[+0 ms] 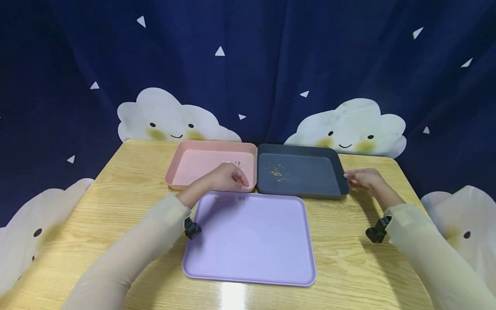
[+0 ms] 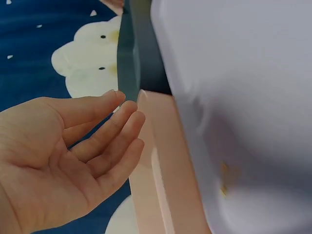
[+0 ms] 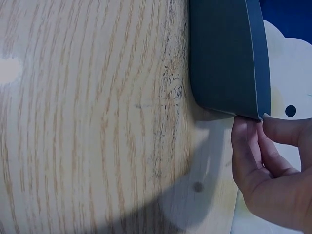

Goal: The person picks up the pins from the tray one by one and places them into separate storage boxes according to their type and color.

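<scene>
My left hand [image 1: 229, 177] hovers over the front right corner of the pink tray [image 1: 173, 169], its fingers gently bent. In the left wrist view the thumb and index fingertips [image 2: 127, 106] come close together; no thing shows between them. Small silver pieces [image 1: 237, 164] lie in the pink tray, partly behind that hand. My right hand [image 1: 366, 180] pinches the right edge of the dark grey tray [image 1: 315, 170], with the thumb [image 3: 282, 130] at its rim. Thin gold pieces [image 1: 277, 173], too small to name, lie in the dark tray's left part.
A flat lilac tray [image 1: 252, 241] stands in front of the other two, with a few gold bits [image 1: 218, 199] near its back left corner. All sit on a wood-grain table [image 1: 341, 258]. Behind hangs a dark blue curtain [image 1: 252, 86] with clouds.
</scene>
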The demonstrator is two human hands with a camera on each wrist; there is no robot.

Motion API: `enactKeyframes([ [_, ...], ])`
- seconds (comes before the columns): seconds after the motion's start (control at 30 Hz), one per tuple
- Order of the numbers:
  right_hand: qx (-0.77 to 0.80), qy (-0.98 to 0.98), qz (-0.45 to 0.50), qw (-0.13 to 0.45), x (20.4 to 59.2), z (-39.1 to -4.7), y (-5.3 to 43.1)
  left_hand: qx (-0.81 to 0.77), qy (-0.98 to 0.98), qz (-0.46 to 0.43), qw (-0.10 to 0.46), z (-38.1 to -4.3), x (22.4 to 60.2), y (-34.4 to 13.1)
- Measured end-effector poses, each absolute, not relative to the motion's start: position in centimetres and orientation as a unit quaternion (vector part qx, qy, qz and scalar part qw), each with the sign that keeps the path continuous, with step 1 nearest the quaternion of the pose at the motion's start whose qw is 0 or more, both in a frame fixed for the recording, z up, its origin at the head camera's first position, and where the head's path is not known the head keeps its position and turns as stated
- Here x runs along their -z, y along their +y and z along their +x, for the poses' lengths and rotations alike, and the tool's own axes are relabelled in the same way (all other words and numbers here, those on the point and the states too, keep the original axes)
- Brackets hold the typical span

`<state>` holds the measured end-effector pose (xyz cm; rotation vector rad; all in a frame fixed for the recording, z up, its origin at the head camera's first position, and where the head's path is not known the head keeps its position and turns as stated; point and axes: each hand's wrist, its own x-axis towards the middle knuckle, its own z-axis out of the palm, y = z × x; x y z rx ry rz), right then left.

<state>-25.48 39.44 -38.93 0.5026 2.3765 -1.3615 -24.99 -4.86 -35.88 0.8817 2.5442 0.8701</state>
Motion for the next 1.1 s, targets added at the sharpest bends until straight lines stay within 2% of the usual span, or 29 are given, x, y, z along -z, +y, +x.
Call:
enactKeyframes([
  [0.27, 0.485, 0.837, 0.185, 0.173, 38.9, -25.3, 39.4, -0.233, 0.909, 0.313, 0.143, -22.1, 37.2, -8.8],
  [0.53, 0.489, 0.836, 0.181, 0.174, 38.8, -25.1, 39.4, -0.147, 0.927, 0.340, 0.059, -21.1, 39.6, -9.8],
  [0.67, 0.488, 0.836, 0.184, 0.171, 38.9, -25.2, 39.2, -0.129, 0.924, 0.357, 0.038, -20.6, 40.2, -9.6],
  [1.1, 0.492, 0.835, 0.184, 0.166, 39.0, -25.4, 39.3, -0.146, 0.920, 0.362, 0.043, -18.9, 40.1, -8.5],
])
